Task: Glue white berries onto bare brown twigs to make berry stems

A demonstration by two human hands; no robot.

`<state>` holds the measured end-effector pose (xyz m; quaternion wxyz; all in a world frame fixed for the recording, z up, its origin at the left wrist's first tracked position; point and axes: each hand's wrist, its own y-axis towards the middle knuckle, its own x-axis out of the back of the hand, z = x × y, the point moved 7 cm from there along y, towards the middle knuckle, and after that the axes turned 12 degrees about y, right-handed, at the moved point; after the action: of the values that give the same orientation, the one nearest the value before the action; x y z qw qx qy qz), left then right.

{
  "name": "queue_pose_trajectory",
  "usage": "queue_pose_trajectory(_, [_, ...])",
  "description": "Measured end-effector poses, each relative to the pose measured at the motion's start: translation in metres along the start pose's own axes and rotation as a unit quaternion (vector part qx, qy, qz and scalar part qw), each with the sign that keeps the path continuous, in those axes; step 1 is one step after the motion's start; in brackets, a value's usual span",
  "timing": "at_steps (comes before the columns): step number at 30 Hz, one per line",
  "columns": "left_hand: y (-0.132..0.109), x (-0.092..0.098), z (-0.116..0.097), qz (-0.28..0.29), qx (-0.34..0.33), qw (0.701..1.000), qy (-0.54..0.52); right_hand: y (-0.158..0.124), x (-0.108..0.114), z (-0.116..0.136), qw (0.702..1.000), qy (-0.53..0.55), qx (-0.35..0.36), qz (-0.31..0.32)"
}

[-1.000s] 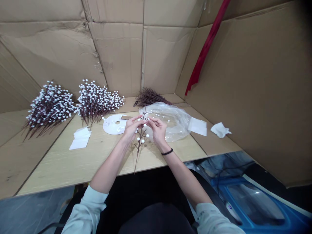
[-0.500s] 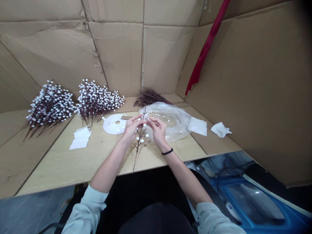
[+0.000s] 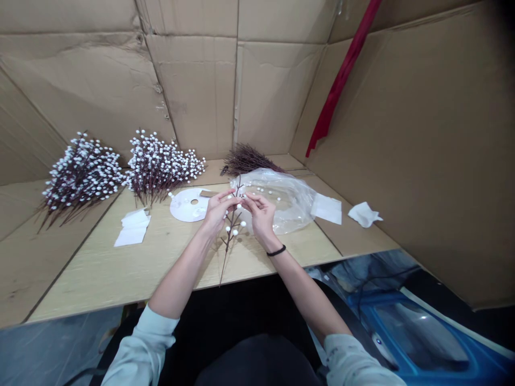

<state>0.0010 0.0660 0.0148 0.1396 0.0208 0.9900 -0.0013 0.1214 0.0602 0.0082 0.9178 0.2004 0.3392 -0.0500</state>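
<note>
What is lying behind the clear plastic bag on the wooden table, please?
A bundle of thin dark brown twigs lies behind the crumpled clear plastic bag. The bag covers the bundle's near part, so that part cannot be seen.

soft even light, wide-angle edges bowed

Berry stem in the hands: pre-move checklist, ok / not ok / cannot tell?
1. Left hand on the berry stem: ok, its fingers curl around the upper part.
2. Right hand on the stem: cannot tell, contact is hidden.
3. Stem tip off the wooden table: cannot tell, it points down near the front edge.
4. Plastic bag clear of the hands: cannot tell, it lies right behind them.
5. Small white balls over the bag: cannot tell whether loose.
6. Two berry bunches apart from the hands: ok.
</note>
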Motion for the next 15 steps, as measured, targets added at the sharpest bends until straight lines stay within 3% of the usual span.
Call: queue_pose_trajectory(15, [-0.0001,0.0024,-0.0042,-0.012,0.005,0.999,-0.032,-0.0019,-0.0053,-0.0038,1.000,-0.008,-0.005,0.000])
